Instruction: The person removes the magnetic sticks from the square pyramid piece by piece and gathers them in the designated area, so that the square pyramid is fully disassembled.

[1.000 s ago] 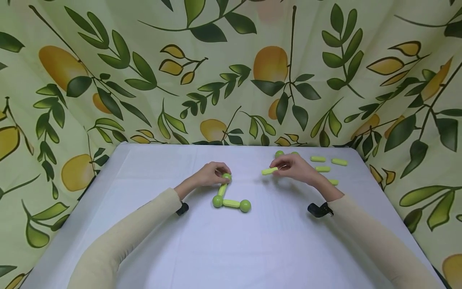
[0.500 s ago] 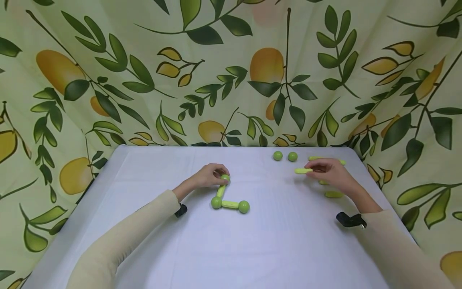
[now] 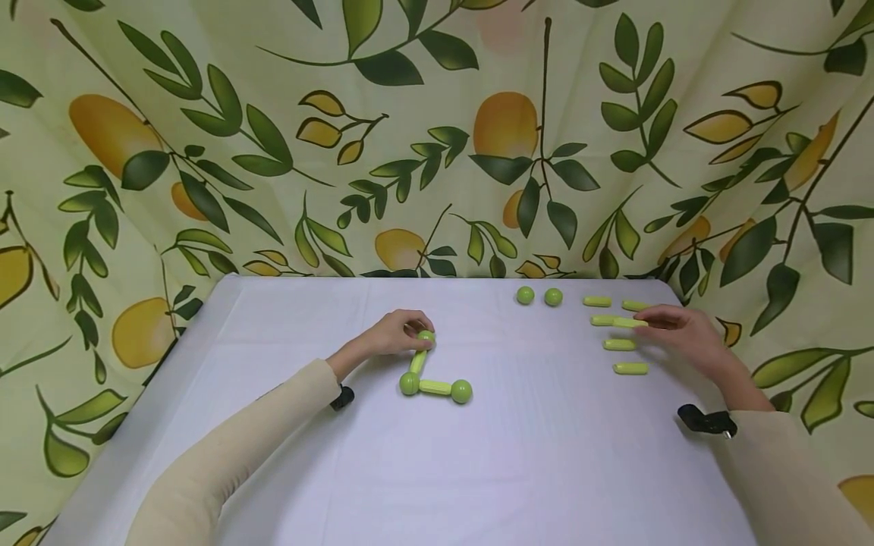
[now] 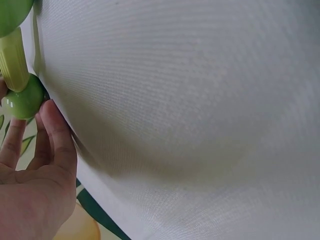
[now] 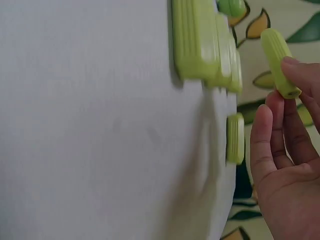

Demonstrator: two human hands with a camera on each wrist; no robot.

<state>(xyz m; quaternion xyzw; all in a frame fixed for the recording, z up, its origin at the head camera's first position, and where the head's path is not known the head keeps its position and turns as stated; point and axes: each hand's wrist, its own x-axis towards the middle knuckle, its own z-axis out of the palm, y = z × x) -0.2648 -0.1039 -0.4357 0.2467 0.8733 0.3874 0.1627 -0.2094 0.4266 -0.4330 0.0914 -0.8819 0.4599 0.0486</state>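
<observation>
Two light-green rods and three green balls form an angled chain on the table. My left hand (image 3: pixel 398 331) pinches the ball (image 3: pixel 426 337) at the chain's far end. From there one rod (image 3: pixel 418 362) runs to the corner ball (image 3: pixel 410 383), and a second rod (image 3: pixel 435 387) joins that to the near right ball (image 3: pixel 461 391). Over at the right, my right hand (image 3: pixel 683 337) holds a loose rod (image 5: pixel 279 62) between thumb and fingers, raised above the table. In the head view this held rod overlaps one of the rods lying behind it.
Several loose rods (image 3: pixel 630 368) lie in a loose group at the table's right side. Two loose balls (image 3: pixel 553 296) sit near the back edge, left of those rods. A leaf-and-fruit patterned curtain (image 3: pixel 437 174) hangs around the white table (image 3: pixel 532 470).
My right hand has moved right with the rod, from near the middle to the loose rods, uncovering the two balls at the back. The left hand stays on its ball.
</observation>
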